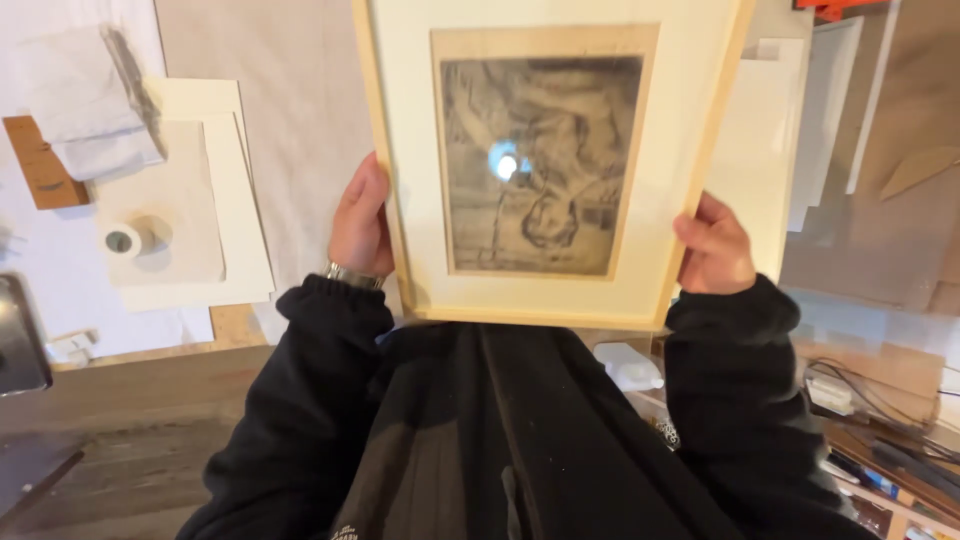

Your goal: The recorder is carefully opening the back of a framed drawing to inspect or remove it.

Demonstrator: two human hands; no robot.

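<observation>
Nearest the camera, 2 black, soft-knit sleeves [330, 400] rise from a dark garment that fills the lower middle of the view. A metal watch band [352, 274] shows at the left wrist. The left hand [361, 220] is closed around the left rail of a pale, smooth wooden picture frame [392, 200], thumb side against the wood. The right hand [714, 248] grips the right rail near the lower corner, fingers curled over the edge.

The frame is held up in the air between both hands, above the body and over the table, with its top running out of view. Inside it sits a wide cream mat with a tan inner border around a dark, grainy charcoal-toned drawing [540, 165], which appears upside down. A small bright glare spot lies on the glazing.

Beyond the left hand, the grey-beige table covering [290, 120] shows a bare strip beside the frame. Further left lie 2 stacked off-white boards [240, 210], a small roll of white tape [125, 240] on a grey sheet, folded grey cloth [90, 110] and a brown wooden piece [35, 165]. To the right, white sheets and boards [770, 150] lean just behind the frame's edge, crowding that side. Lower right, a cluttered shelf [880, 420] holds cables and small tools. Dark wooden floorboards [120, 440] lie lower left.
</observation>
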